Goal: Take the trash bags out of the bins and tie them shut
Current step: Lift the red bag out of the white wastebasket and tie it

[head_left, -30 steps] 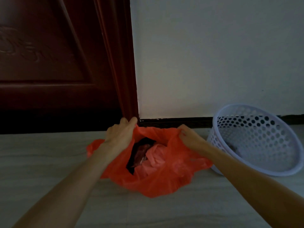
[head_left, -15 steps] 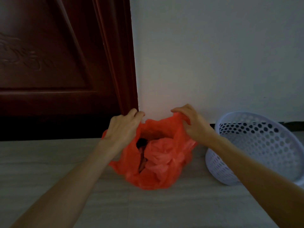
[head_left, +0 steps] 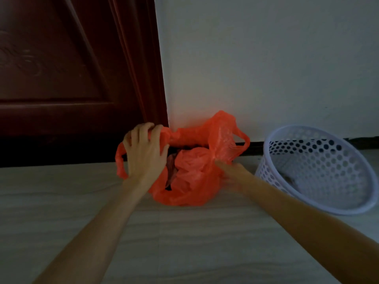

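Wall (head_left: 266, 58): pale, plain, filling the upper right of my view.

Door (head_left: 51, 78): dark red wood with a carved panel, closed, left of the wall.

Floor (head_left: 184, 242): light, streaked, carrying everything listed below.

Bin (head_left: 320, 171): white perforated basket, tipped toward me at the right, no liner in it; something small and dark lies inside, too dim to name.

Bag (head_left: 192, 181): orange plastic, out of the bin and resting on the floor just left of it, at the foot of the wall by the door frame. Mouth gaping, crumpled orange plastic and dark contents showing inside. One handle loop stands up at the right, another hangs at the left.

Left hand (head_left: 143, 152): fingers curled round the bag's left rim, gripping it.

Right hand (head_left: 231, 173): low against the bag's right side, touching the plastic; blurred, so I cannot tell whether its fingers pinch anything.

Step, as I judge it: removal done for this bag, tying in hand but no knot yet. The next move calls for the right hand to catch the upright loop, then both loops drawn together over the contents and crossed.
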A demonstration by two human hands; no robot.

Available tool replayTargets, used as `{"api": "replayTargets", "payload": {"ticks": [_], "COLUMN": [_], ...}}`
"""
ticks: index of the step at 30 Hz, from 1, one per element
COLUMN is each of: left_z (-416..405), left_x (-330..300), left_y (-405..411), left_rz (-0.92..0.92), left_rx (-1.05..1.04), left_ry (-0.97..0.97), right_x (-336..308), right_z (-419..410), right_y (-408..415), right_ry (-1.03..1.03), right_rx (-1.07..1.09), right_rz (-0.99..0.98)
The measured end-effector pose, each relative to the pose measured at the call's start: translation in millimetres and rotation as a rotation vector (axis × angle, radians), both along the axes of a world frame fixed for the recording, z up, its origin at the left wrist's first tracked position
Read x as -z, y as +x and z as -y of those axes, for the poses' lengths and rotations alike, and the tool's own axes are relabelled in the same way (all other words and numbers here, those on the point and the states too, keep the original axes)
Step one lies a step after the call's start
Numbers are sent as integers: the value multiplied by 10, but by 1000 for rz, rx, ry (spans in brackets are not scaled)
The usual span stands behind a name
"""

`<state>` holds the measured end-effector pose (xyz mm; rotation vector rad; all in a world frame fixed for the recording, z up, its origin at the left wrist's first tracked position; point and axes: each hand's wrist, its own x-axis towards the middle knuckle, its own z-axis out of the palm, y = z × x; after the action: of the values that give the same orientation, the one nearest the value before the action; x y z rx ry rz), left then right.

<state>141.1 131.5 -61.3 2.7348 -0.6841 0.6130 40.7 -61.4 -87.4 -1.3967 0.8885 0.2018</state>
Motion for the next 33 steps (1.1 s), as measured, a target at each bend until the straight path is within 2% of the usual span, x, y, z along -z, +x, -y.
{"api": "replayTargets", "payload": {"ticks": [2,4,6,8,9,10,12,13,14,15,18,20,24,27,29,31,33], "left_z": [-76,-184,-277,-433,-501,-540,-503,-436,-371,-300,-82,29,202,281,250,141,62], "left_x": [113,233,292,510,587,631,680,653,650,615,356,94,-375,-427,-305,-145,-74], "left_y": [-264,-571,-738,-699,-660,-623,-512,-458,-403,-335,-215,-162,-100,-37,-44,-57,-66], "left_rz": [74,-55,-508,-889,-1023,-1149,-1294,-1267,-1197,-1091,-744,-531,-276,-281,-360,-480,-710], "left_rx": [137,222,31,-170,-255,-320,-365,-364,-370,-367,-305,-188,53,202,223,93,-104], "left_ry": [-107,-74,99,354,344,209,-398,-659,-829,-871,-743,-729,-749,-616,-582,-735,-1016], "right_x": [59,80,73,47,39,2,-85,-140,-177,-221,-340,-434,-669,-703,-592,-434,-359], "right_z": [-40,-107,-132,-119,-88,-63,-4,14,24,28,20,3,-70,-104,-74,57,157], "right_y": [137,217,244,240,238,234,232,236,235,253,331,382,491,488,399,329,284], "right_ry": [145,169,118,-33,-169,-303,-477,-511,-535,-562,-676,-753,-797,-638,-372,-155,-73], "right_rx": [222,297,317,294,266,239,222,218,215,207,178,151,97,-92,-133,-9,115], "right_rz": [19,41,75,135,160,185,248,277,301,327,406,504,709,735,646,501,407]}}
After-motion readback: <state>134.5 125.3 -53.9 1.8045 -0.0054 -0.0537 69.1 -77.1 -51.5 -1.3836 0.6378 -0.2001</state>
